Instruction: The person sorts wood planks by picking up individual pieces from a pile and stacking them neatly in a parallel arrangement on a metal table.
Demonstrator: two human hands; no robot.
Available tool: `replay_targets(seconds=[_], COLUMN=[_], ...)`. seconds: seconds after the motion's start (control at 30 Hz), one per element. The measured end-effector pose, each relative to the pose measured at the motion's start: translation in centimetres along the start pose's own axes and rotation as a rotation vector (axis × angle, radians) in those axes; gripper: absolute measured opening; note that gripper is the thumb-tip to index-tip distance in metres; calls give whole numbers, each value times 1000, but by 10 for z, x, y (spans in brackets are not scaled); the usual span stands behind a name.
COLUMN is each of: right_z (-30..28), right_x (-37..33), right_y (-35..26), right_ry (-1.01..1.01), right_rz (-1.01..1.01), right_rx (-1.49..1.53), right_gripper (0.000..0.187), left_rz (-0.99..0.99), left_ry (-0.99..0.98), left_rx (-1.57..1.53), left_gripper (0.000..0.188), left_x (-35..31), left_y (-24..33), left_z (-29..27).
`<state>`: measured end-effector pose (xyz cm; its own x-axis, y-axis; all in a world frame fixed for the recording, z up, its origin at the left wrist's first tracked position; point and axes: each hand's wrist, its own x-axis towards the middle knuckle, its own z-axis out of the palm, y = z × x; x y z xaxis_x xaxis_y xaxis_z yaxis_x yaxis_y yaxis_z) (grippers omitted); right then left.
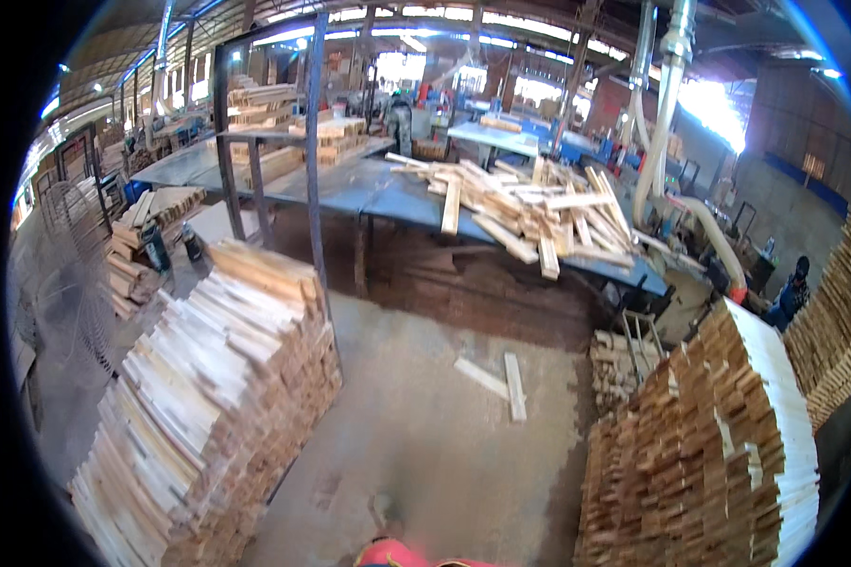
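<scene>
Neither my left hand nor my right hand shows in the head view. At the lower edge a red, rounded shape [392, 552] comes in, too cut off to name. Just above it is a small blurred patch that I cannot make out. On the floor ahead lie two pale wooden boards [514, 386], touching or nearly touching at an angle. Beyond them a loose heap of wooden boards [548, 203] covers part of a blue-grey metal table [388, 194], some jutting over its near edge.
A tall stack of planks [199, 378] stands at left beside a dark metal frame [316, 142]. Another big stack [690, 454] rises at right. A large fan [76, 274] is far left. Ducts [667, 104] hang behind the table. A person [792, 293] is at far right.
</scene>
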<state>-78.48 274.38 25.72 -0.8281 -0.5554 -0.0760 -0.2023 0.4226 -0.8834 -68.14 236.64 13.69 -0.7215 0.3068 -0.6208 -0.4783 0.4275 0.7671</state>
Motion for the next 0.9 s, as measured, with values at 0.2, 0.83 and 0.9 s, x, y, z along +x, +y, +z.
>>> replay_targets(seconds=[0.2, 0.83, 0.9], right_z=[-74, -324, -345], right_x=[116, 522, 605], right_y=[9, 76, 86], right_ry=[143, -72, -328], right_rz=[123, -160, -306], right_rx=[-37, 113, 195], right_gripper=[49, 44, 36], left_rz=[53, 320, 440], left_ry=[-31, 32, -12], left_rx=[37, -807, -1083], left_gripper=[34, 34, 36], left_x=[119, 415, 455], left_y=[70, 250, 288], left_z=[-124, -382, -387])
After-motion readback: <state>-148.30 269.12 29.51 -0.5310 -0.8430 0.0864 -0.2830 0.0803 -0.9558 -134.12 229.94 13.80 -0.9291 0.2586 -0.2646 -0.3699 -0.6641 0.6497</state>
